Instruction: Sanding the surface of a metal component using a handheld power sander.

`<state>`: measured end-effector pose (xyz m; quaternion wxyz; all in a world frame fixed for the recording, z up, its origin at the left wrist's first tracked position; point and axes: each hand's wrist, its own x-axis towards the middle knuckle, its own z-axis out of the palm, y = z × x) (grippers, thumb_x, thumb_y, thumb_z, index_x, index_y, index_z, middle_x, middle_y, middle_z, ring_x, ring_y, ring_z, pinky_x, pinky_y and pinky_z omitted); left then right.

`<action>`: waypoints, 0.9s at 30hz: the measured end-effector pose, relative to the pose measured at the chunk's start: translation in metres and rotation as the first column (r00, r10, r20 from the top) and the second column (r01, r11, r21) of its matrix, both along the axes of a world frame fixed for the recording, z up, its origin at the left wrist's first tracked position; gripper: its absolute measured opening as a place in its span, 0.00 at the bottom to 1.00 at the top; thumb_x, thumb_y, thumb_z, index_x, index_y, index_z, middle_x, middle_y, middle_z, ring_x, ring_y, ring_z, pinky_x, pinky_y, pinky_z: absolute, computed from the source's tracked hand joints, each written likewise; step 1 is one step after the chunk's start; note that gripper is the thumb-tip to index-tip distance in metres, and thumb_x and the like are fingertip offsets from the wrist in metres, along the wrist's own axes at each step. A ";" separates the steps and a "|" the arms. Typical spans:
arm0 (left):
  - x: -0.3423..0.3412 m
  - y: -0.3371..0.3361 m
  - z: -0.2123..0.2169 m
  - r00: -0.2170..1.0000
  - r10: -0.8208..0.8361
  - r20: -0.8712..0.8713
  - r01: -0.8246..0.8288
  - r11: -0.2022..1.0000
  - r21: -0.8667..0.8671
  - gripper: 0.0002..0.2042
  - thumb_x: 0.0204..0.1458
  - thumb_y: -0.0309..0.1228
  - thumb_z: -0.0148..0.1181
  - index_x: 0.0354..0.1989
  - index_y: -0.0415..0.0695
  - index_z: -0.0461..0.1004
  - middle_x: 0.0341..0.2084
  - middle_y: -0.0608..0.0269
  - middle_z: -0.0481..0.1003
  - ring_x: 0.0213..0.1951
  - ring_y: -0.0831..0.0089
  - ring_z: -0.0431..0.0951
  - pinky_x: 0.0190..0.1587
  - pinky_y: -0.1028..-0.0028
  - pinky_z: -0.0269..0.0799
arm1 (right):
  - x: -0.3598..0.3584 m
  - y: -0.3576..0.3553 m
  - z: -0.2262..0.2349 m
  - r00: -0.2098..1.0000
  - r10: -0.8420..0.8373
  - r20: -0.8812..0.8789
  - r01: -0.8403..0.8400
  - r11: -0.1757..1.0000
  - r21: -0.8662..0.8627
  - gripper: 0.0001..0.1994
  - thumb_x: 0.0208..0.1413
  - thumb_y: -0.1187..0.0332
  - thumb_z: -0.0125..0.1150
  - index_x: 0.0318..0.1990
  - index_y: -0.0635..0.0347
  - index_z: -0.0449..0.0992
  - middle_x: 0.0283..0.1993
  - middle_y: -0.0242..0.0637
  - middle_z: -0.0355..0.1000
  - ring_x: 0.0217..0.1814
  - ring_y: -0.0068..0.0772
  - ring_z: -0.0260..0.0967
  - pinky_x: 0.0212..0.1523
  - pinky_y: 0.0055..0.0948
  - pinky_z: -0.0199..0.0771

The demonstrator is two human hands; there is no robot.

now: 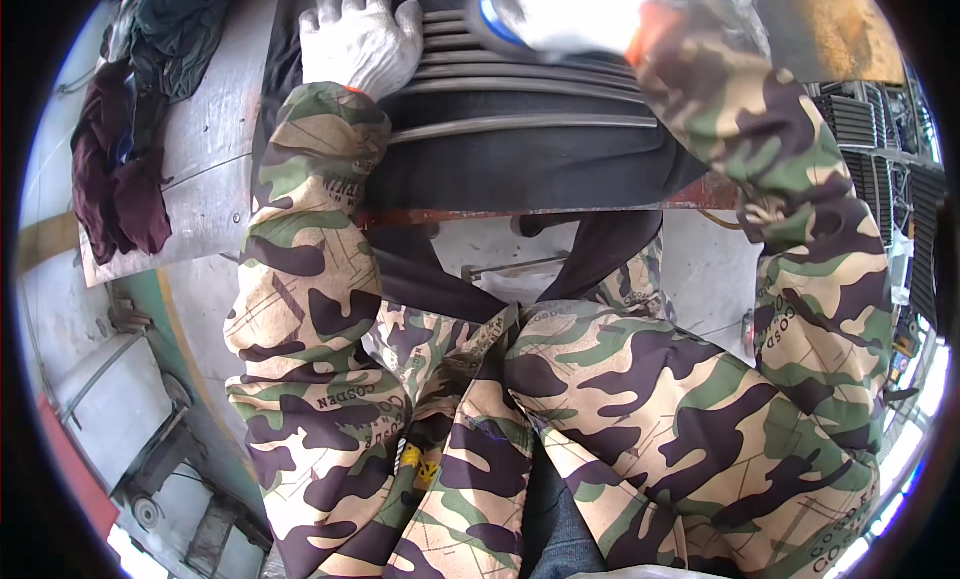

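In the head view, several thin grey metal rods (530, 83) lie side by side across a black cloth (500, 174). One more rod (540, 125) lies apart from them, closer to me. My left hand (365, 41), in a white knit glove, rests flat at the rods' left ends with its fingers spread. Over the rods, my right hand (580, 11), also white-gloved, grips a round blue-edged disc (492, 17). Motion blur and the glove hide most of that disc, so its exact kind is unclear. The right hand's fingertips are hidden too.
Dark crumpled cloths (130, 194) hang over the grey tabletop (215, 129) at left. A rusty brown sheet (840, 24) lies at the far right, near clear plastic. Racks of dark bars (870, 144) stand at right. A wheeled machine (150, 459) is at lower left.
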<state>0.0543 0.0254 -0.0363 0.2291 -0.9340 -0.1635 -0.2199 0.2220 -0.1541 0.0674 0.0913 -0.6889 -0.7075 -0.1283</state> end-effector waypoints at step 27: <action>0.013 0.010 -0.001 0.985 0.040 -0.165 -0.037 0.999 0.022 0.15 0.65 0.41 0.47 0.55 0.60 0.77 0.66 0.58 0.69 0.62 0.43 0.71 0.61 0.44 0.69 | 0.010 -0.030 0.001 1.000 -0.016 0.003 0.016 1.000 -0.009 0.11 0.56 0.63 0.57 0.37 0.62 0.75 0.37 0.50 0.74 0.41 0.56 0.75 0.40 0.51 0.78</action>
